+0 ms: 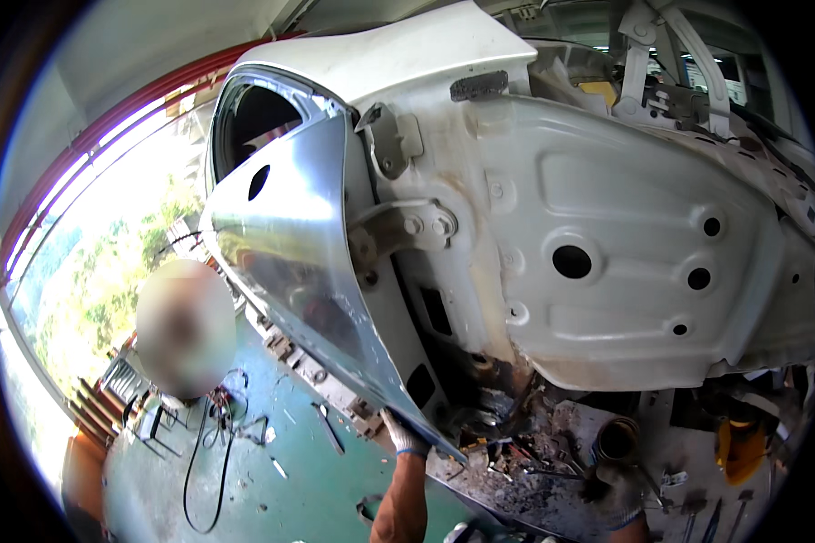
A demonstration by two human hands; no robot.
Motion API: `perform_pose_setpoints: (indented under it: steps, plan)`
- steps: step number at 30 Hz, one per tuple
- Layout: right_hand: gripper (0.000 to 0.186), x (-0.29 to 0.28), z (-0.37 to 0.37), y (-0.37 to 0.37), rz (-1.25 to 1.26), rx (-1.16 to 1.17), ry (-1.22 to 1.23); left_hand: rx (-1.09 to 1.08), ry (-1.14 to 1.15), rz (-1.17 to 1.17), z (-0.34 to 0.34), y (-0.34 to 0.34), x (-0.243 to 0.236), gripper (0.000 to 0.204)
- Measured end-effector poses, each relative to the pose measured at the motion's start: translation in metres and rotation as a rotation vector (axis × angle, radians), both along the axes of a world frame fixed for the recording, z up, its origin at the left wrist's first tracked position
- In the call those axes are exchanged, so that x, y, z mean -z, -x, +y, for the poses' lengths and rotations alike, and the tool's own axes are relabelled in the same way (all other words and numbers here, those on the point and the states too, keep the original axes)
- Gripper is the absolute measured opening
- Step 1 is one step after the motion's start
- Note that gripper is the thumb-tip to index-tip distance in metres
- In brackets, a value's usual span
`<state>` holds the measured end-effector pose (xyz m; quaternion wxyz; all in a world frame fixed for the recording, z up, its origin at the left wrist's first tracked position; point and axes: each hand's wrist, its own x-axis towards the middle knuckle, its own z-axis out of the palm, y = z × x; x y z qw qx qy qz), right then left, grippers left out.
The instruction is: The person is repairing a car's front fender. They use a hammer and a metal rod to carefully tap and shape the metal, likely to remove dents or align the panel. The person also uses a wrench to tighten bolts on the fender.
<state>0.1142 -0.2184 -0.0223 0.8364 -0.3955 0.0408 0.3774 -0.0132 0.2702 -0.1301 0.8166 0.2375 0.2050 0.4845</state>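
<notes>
A bare-metal car door (290, 217) hangs from a hinge (407, 226) bolted to the white car body (516, 181). My left hand (404, 438), in a pale work glove, holds the door's lower edge near its bottom corner. At lower right my right hand (614, 496) wears a glove with a dark palm. It is blurred, and its fingers do not show clearly. It hovers over the littered work surface (552, 511), just below a brownish roll or can (617, 440). Whether it grips anything cannot be made out.
Dirt, metal scraps and small parts (525, 452) lie below the car body. Several hand tools (714, 520) and a yellow object (739, 450) are at lower right. A person (186, 328) is at left. Cables (210, 452) and a long tool (330, 429) lie on the green floor (290, 489).
</notes>
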Motion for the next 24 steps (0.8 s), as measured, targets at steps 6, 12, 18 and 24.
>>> perform_pose_setpoints:
  steps: [6,12,18,24]
  plan:
    - [0.027,-0.017,0.006,0.039,-0.482,0.081,-0.058,0.116,-0.121,-0.001,-0.028,0.006,-0.048,0.056]
    - [0.022,-0.004,0.087,0.081,-1.172,0.132,0.424,0.482,-0.497,0.593,-0.032,0.018,0.035,0.053]
    - [0.019,-0.024,0.155,0.079,-1.321,0.042,0.609,0.514,-1.690,1.454,-0.045,0.016,-0.012,0.068]
    - [0.017,0.000,0.180,0.057,-1.514,0.088,0.671,0.302,-1.944,1.813,-0.071,0.009,-0.034,0.058]
